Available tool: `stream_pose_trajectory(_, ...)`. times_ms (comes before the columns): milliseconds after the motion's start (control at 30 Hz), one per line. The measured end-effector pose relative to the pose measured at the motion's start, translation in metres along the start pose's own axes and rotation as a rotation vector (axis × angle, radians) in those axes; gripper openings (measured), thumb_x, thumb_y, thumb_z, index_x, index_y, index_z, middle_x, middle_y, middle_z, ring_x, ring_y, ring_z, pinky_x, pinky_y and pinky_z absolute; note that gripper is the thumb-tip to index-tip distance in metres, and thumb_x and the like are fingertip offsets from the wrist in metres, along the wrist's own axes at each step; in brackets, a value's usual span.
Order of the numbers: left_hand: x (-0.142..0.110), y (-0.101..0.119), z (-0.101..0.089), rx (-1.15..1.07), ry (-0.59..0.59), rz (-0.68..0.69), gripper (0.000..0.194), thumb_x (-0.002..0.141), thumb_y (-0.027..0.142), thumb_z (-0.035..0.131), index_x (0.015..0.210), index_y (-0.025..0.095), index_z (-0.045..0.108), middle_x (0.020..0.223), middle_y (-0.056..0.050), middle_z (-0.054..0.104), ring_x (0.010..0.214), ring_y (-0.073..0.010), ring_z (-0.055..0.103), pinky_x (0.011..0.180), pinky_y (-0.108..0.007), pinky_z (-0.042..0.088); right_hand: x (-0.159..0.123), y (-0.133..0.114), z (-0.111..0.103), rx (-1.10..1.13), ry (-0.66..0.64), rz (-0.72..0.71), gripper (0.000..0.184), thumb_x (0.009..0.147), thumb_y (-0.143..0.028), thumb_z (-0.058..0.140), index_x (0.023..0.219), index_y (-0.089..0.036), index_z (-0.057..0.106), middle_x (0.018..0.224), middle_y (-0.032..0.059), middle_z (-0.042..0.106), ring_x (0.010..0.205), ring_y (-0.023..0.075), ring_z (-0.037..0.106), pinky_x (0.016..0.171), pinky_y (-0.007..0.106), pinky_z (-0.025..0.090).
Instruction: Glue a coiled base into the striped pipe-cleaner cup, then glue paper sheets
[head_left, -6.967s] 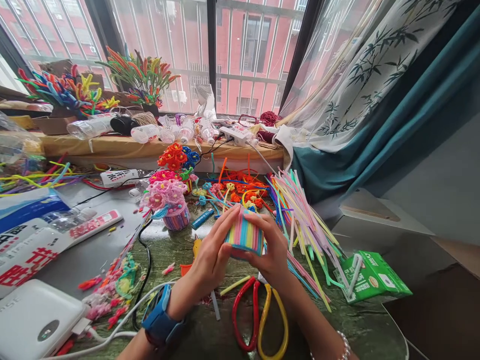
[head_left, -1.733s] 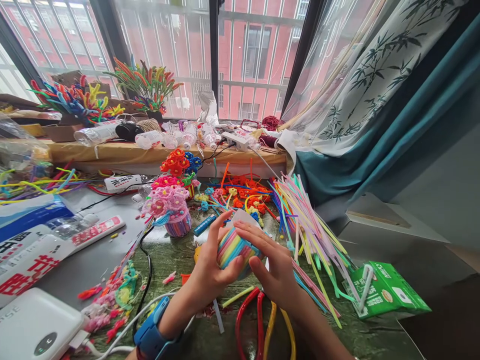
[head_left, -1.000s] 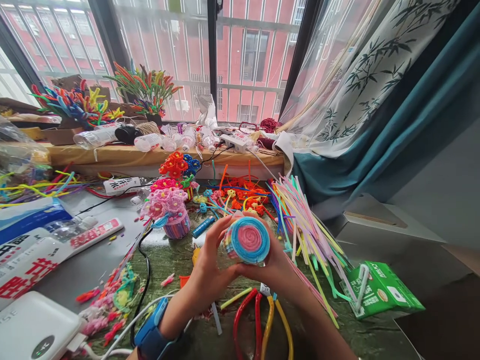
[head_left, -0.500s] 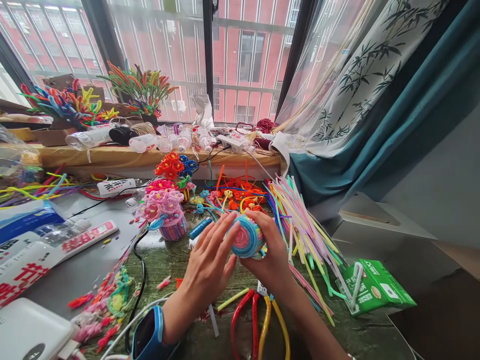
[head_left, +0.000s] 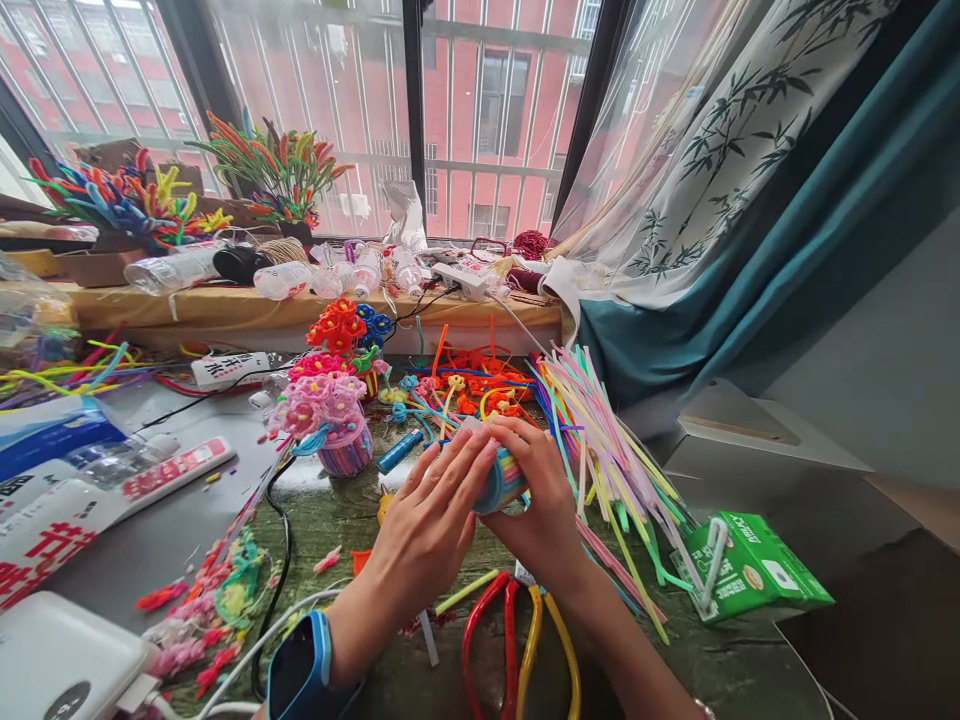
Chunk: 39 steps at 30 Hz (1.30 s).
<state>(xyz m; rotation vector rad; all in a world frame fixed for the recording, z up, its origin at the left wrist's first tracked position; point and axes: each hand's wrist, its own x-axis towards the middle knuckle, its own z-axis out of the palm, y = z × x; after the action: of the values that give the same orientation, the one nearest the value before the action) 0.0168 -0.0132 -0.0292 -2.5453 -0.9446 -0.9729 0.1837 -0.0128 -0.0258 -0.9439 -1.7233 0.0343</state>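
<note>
Blue, pink and yellow stripes on a small round pot [head_left: 504,482], held up above the middle of the green table [head_left: 330,510]. Shows only a bit of blue and some stripes in the gap between both hands, with the rest hidden. Left hand [head_left: 424,530] laid flat against the pot, fingers long, straight and close together, not curled round it. Right hand [head_left: 544,490] curled round the other side, fingers bent and gripping the pot. Cannot tell where every fingertip ends.

On the left wrist, a blue watch [head_left: 304,660]. On the right wrist, a little bit of a shiny bracelet [head_left: 703,710].

Under the hands, nearer the front, two red handles [head_left: 512,640] right beside two yellow handles [head_left: 531,640]. Just left of those, a short yellow stick [head_left: 466,592]. Behind the left hand, a blue tube [head_left: 400,451], lying down, and then a bunch of pink flowers [head_left: 322,400] in a stripy cup [head_left: 349,448].

To the right, a big heap of long fuzzy sticks [head_left: 607,440], spread down to a green box [head_left: 757,570]. At the front left, a white power pack [head_left: 71,650]. Far back, near the window [head_left: 499,110], clear bottles [head_left: 180,267] lying on a ledge [head_left: 300,315].
</note>
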Motion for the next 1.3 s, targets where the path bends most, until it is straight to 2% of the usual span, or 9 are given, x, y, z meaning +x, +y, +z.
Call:
stream_pose_trajectory(300, 0.000, -0.001, 0.002, 0.059, -0.017, 0.014, 0.085, 0.086, 0.004, 0.046, 0.159, 0.016, 0.003, 0.160, -0.013, 0.034, 0.150, -0.0258, 0.026, 0.121, -0.043, 0.028, -0.002, 0.000, 0.001, 0.011, 0.000, 0.024, 0.066, 0.073, -0.015, 0.067, 0.136, -0.030, 0.051, 0.132, 0.0078, 0.059, 0.125, 0.0298, 0.054, 0.106, 0.049, 0.045)
stream_pose_trajectory(400, 0.000, -0.001, 0.002, 0.038, -0.014, -0.011, 0.088, 0.085, 0.003, 0.045, 0.159, 0.017, 0.000, 0.160, -0.014, 0.033, 0.150, -0.0259, 0.026, 0.121, -0.044, 0.028, -0.002, 0.001, 0.002, 0.072, -0.042, 0.067, 0.069, 0.072, -0.016, 0.070, 0.136, -0.028, 0.051, 0.132, 0.0080, 0.061, 0.125, 0.0296, 0.055, 0.107, 0.049, 0.045)
stream_pose_trajectory(533, 0.000, -0.001, 0.001, -0.054, 0.011, -0.140, 0.091, 0.085, 0.004, 0.046, 0.159, 0.017, -0.005, 0.163, -0.016, 0.025, 0.151, -0.0277, 0.024, 0.120, -0.049, 0.029, -0.001, 0.006, 0.006, 0.279, -0.102, 0.318, 0.068, 0.068, -0.028, 0.082, 0.131, -0.024, 0.055, 0.129, 0.0085, 0.065, 0.118, 0.0289, 0.062, 0.102, 0.044, 0.049)
stream_pose_trajectory(633, 0.000, -0.004, 0.001, -0.126, 0.025, -0.247, 0.090, 0.088, 0.010, 0.048, 0.159, 0.020, -0.006, 0.165, -0.016, 0.021, 0.151, -0.0291, 0.024, 0.119, -0.051, 0.031, 0.000, 0.014, 0.010, 0.465, -0.135, 0.535, 0.057, 0.069, -0.039, 0.084, 0.119, -0.021, 0.062, 0.116, 0.0073, 0.072, 0.107, 0.0276, 0.067, 0.094, 0.041, 0.053)
stream_pose_trajectory(800, -0.002, -0.007, 0.008, -0.204, 0.002, -0.321, 0.089, 0.090, 0.018, 0.052, 0.159, 0.022, -0.005, 0.164, -0.017, 0.023, 0.149, -0.0297, 0.030, 0.118, -0.051, 0.034, -0.003, 0.028, 0.016, 0.740, -0.147, 0.718, 0.054, 0.068, -0.054, 0.083, 0.107, -0.020, 0.067, 0.105, 0.0063, 0.076, 0.099, 0.0258, 0.069, 0.086, 0.036, 0.055)
stream_pose_trajectory(900, -0.004, -0.006, 0.013, -0.223, -0.013, -0.324, 0.093, 0.088, 0.023, 0.060, 0.159, 0.022, 0.000, 0.162, -0.018, 0.029, 0.147, -0.0306, 0.035, 0.115, -0.049, 0.039, -0.005, 0.031, 0.019, 0.807, -0.124, 0.776, 0.056, 0.067, -0.058, 0.082, 0.106, -0.020, 0.068, 0.104, 0.0067, 0.076, 0.095, 0.0254, 0.070, 0.083, 0.036, 0.055)
stream_pose_trajectory(1033, -0.009, -0.007, 0.019, -0.230, -0.028, -0.333, 0.093, 0.085, 0.025, 0.066, 0.158, 0.023, 0.009, 0.157, -0.017, 0.038, 0.143, -0.0312, 0.041, 0.112, -0.049, 0.042, -0.006, 0.030, 0.023, 0.831, -0.110, 0.768, 0.058, 0.067, -0.061, 0.081, 0.107, -0.020, 0.070, 0.107, 0.0074, 0.075, 0.100, 0.0266, 0.069, 0.088, 0.037, 0.053)
stream_pose_trajectory(1167, -0.012, -0.011, 0.025, -0.312, -0.010, -0.446, 0.078, 0.086, 0.025, 0.064, 0.154, 0.020, 0.026, 0.146, -0.017, 0.053, 0.130, -0.0291, 0.056, 0.105, -0.047, 0.048, -0.006, 0.027, 0.024, 0.859, -0.145, 0.756, 0.060, 0.070, -0.065, 0.077, 0.110, -0.021, 0.070, 0.106, 0.0077, 0.075, 0.103, 0.0279, 0.068, 0.089, 0.039, 0.054)
stream_pose_trajectory(1300, -0.010, -0.014, 0.022, -0.402, 0.016, -0.548, 0.061, 0.087, 0.024, 0.060, 0.145, 0.019, 0.043, 0.140, -0.015, 0.059, 0.125, -0.0279, 0.060, 0.104, -0.045, 0.049, -0.006, 0.026, 0.021, 0.936, -0.205, 0.765, 0.054, 0.078, -0.062, 0.072, 0.115, -0.023, 0.068, 0.108, 0.0060, 0.074, 0.096, 0.0250, 0.070, 0.085, 0.039, 0.055)
